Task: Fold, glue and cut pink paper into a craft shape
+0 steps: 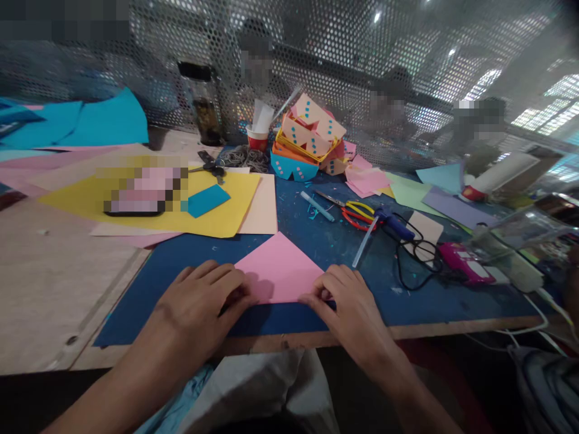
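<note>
On mat [344, 247]: pink paper [281, 271], folded to a triangle. L hand [203, 304] & R hand [355, 307] lie flat, pressing its bottom corners, not pinching. Looks light, thin, bends easy; best held by edges

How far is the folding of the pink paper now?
Done: the pink paper looks folded into a triangle on the blue mat. In hand: the left hand and right hand press its lower corners flat. Left: probably more folds, since the decorated paper pieces behind look more elaborate.
</note>
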Demonstrator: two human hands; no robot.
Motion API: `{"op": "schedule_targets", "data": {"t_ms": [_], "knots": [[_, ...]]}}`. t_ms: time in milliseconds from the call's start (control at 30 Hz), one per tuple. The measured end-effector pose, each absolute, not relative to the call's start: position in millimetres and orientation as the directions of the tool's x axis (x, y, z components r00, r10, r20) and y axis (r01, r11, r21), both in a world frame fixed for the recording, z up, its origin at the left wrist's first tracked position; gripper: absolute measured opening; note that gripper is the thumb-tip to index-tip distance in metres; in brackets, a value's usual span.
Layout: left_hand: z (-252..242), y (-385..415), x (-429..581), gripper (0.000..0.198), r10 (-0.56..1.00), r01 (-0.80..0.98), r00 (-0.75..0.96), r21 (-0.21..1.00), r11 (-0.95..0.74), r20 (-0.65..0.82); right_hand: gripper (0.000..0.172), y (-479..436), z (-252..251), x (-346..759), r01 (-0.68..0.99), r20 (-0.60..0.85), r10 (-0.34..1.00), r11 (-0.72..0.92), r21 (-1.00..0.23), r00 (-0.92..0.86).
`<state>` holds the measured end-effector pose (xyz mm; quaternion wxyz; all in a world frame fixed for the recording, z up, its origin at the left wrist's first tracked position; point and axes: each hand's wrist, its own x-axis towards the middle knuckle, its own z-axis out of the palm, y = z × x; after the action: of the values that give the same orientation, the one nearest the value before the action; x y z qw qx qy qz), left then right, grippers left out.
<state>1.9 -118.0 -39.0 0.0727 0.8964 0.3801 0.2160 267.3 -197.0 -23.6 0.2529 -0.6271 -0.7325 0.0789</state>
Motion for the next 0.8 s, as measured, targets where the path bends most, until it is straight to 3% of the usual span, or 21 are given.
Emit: {"op": "schedule_targets", "data": {"t_ms": [333,800], "knots": [[-41,-122,9,0.016,0.636,0.539,0.645,0.338,-0.772,0.424,0.023,-201,-26,277,0.89,0.261,0.965,0.146,-0.431,-0.031],[-38,-125,11,0.027,0.496,0.356,0.691,0.349,-0.867,0.527,0.02,-203,-28,285,0.892,0.241,0.97,0.11,-0.438,-0.001]]}}
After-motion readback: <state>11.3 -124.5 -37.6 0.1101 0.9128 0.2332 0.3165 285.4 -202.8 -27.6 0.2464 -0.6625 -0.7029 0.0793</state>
